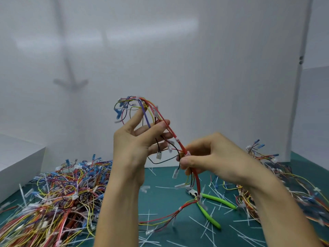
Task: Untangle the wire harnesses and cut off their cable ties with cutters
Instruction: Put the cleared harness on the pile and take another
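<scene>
Harness: red-sheathed multicolour wire harness (171,133), held up above the green-handled cutters (219,200)
Axis: diagonal, loose connectors up-left, tail hanging down to cutters
Left hand (135,145): fingers splayed, wires threaded between them
Right hand (213,157): pinching red bundle at white cable tie (187,154)

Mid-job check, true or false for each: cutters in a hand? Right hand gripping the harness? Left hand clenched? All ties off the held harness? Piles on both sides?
1. The cutters are in a hand. False: they lie on the mat, under the raised hands.
2. The right hand pinches the harness at its red bundle. True.
3. The left hand is clenched into a fist. False: its fingers are spread, with wires running between them.
4. Every tie is off the held harness. False: a white cable tie shows on the red bundle, and there are more lower down.
5. Harnesses lie on both sides, in a left pile and a right pile. True.
</scene>
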Available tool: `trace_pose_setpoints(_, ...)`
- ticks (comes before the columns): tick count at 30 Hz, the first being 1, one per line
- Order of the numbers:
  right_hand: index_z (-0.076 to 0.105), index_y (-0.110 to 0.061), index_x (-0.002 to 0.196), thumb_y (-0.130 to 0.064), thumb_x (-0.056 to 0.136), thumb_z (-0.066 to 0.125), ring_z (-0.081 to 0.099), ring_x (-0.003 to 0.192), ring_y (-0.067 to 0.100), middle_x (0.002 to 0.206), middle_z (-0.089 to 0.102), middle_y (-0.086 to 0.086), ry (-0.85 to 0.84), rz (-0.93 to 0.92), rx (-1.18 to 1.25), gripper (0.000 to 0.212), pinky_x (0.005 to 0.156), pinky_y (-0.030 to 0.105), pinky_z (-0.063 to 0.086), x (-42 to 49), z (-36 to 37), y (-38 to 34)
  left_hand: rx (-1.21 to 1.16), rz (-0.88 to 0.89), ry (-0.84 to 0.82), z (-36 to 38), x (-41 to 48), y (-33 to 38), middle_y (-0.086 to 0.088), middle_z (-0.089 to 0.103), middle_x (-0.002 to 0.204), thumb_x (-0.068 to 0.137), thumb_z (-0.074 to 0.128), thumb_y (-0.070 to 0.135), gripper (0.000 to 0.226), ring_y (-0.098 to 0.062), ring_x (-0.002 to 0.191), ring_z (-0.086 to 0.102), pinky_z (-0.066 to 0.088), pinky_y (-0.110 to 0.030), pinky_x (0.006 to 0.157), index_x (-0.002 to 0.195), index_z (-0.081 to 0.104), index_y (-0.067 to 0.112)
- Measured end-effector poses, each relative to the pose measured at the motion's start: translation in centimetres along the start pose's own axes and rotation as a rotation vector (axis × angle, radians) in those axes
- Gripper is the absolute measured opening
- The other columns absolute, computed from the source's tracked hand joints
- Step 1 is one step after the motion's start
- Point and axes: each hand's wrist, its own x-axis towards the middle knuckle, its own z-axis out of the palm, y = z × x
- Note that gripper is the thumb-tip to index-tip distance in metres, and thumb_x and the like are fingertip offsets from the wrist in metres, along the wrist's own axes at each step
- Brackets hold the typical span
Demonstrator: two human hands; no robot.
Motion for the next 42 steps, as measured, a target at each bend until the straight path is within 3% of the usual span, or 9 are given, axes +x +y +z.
trace_pose_setpoints(3, 0.077, -0.014, 0.086, -0.011, 0.087, 0.072, 0.075, 0.073, 0.017, 0.078, 0.077, 0.004, 0.065, -0.053, 0.126, 0.005, 0.063, 0.021, 0.057, 0.3, 0.5, -0.2, -0.034, -0.013, 0.030, -0.1, 0.1, -0.2, -0.009, 0.077, 0.085, 0.084, 0.072, 0.014, 0.051, -0.020, 0.070, 0.073, 0.055, -0.022, 0.056, 0.133, 0.056, 0.006)
trace_pose_setpoints(6, 0.077, -0.011, 0.080, -0.003, 0.085, 0.072, 0.075, 0.067, 0.024, 0.074, 0.076, 0.010, 0.180, -0.077, 0.277, 0.010, 0.061, 0.025, 0.059, 0.3, 0.8, -0.3, -0.074, -0.054, 0.004, -0.1, 0.2, -0.6, -0.010, 0.077, 0.087, 0.093, 0.064, 0.021, 0.021, -0.019, 0.076, 0.075, 0.055, -0.019, 0.059, 0.104, 0.069, 0.004)
trace_pose_setpoints(11, 0.076, -0.008, 0.080, 0.000, 0.085, 0.070, 0.072, 0.059, 0.021, 0.070, 0.074, 0.013, 0.335, -0.082, 0.424, 0.011, 0.056, 0.023, 0.058, 0.2, 0.7, -0.6, -0.097, -0.118, 0.042, -0.1, 0.4, -0.7, -0.010, 0.078, 0.085, 0.095, 0.061, 0.028, 0.027, -0.019, 0.081, 0.076, 0.057, -0.019, 0.065, 0.097, 0.067, 0.001)
trace_pose_setpoints(16, 0.074, -0.005, 0.088, -0.004, 0.085, 0.070, 0.072, 0.060, 0.021, 0.069, 0.074, 0.010, 0.473, -0.074, 0.575, 0.005, 0.058, 0.024, 0.058, 0.2, 0.4, -0.7, 0.244, -0.051, 0.113, -1.1, 0.6, -1.0, -0.005, 0.069, 0.069, 0.075, 0.079, 0.033, 0.042, -0.009, 0.055, 0.068, 0.057, -0.019, 0.057, 0.100, 0.060, 0.005)
trace_pose_setpoints(22, 0.075, -0.013, 0.082, -0.013, 0.082, 0.071, 0.069, 0.059, 0.015, 0.067, 0.073, 0.004, 0.560, -0.097, 0.624, 0.004, 0.057, 0.022, 0.057, 0.3, 0.3, -0.9, 0.620, -0.247, -0.527, -2.1, 0.3, -2.0, -0.004, 0.077, 0.090, 0.062, 0.074, 0.058, 0.052, -0.014, 0.087, 0.073, 0.060, -0.026, 0.078, 0.089, 0.074, 0.014)
trace_pose_setpoints(25, 0.076, -0.015, 0.081, -0.016, 0.084, 0.069, 0.070, 0.063, 0.014, 0.070, 0.074, 0.003, 0.573, -0.104, 0.614, 0.007, 0.058, 0.022, 0.056, 0.2, 0.3, -0.9, 0.774, -0.270, -0.714, -1.8, 0.3, -2.8, 0.004, 0.077, 0.097, 0.069, 0.083, 0.044, 0.040, -0.010, 0.096, 0.072, 0.056, -0.033, 0.094, 0.099, 0.076, 0.019)
trace_pose_setpoints(29, 0.076, -0.020, 0.077, -0.016, 0.087, 0.068, 0.069, 0.066, 0.008, 0.070, 0.074, -0.001, 0.624, -0.122, 0.589, 0.013, 0.057, 0.020, 0.056, 0.3, 0.4, -1.0, 0.831, -0.296, -0.840, -0.4, 0.0, -3.7, -0.002, 0.078, 0.095, 0.080, 0.081, 0.027, 0.022, -0.014, 0.093, 0.073, 0.055, -0.040, 0.096, 0.098, 0.077, 0.015)
trace_pose_setpoints(38, 0.077, -0.011, 0.076, -0.017, 0.077, 0.070, 0.068, 0.059, 0.016, 0.068, 0.071, 0.006, 0.620, -0.181, 0.805, 0.009, 0.058, 0.023, 0.057, -0.2, 0.0, -1.5, 1.134, -0.323, -0.790, -0.2, 0.0, -5.5, -0.001, 0.075, 0.096, 0.091, 0.067, 0.030, 0.015, -0.014, 0.085, 0.067, 0.054, -0.034, 0.086, 0.096, 0.077, 0.019)
trace_pose_setpoints(42, 0.076, -0.009, 0.081, -0.020, 0.074, 0.071, 0.068, 0.060, 0.017, 0.069, 0.071, 0.006, 0.630, -0.157, 0.798, 0.014, 0.060, 0.026, 0.059, -0.2, -0.3, -1.3, 0.944, -0.403, -0.620, -1.3, 0.3, -5.4, -0.008, 0.076, 0.092, 0.096, 0.060, 0.018, 0.018, -0.013, 0.066, 0.065, 0.052, -0.030, 0.069, 0.094, 0.076, 0.012)
